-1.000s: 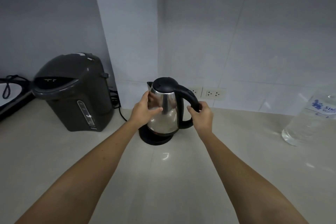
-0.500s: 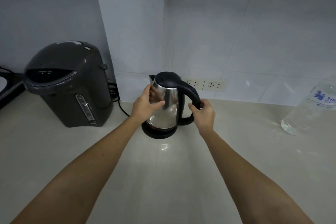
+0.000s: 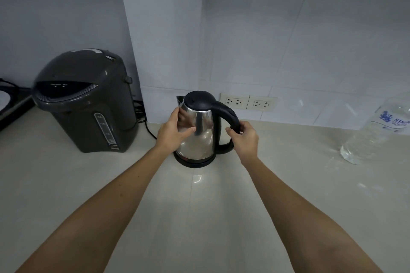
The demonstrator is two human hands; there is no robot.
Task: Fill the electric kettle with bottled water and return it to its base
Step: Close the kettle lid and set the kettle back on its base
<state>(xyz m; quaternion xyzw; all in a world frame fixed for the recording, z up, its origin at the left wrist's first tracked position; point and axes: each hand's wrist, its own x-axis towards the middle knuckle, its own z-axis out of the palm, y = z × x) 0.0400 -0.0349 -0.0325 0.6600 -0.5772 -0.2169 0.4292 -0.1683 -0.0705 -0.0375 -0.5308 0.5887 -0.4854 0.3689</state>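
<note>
- The electric kettle (image 3: 200, 131), a steel body with a black lid and black handle, stands upright on its round black base (image 3: 195, 162); the lid is closed and the spout points away toward the back left.
- The left hand (image 3: 172, 134) is pressed against the steel body on its left side, with the thumb laid across the front and the fingers wrapped toward the spout.
- The right hand (image 3: 245, 137) is curled around the upper part of the handle, fingers closed over it.
- Kettle and base sit on the pale bench (image 3: 199, 217), near the rear tiled wall (image 3: 288, 40).
- Two wall sockets (image 3: 248, 102) are mounted just behind the kettle, to its right.
- A dark thermo pot (image 3: 86, 102) stands on the bench to the left, apart from the kettle, with a black cord (image 3: 147, 127) running behind it.
- A clear water bottle (image 3: 377, 131) with a blue-printed label stands at the right edge, well apart from the kettle.
</note>
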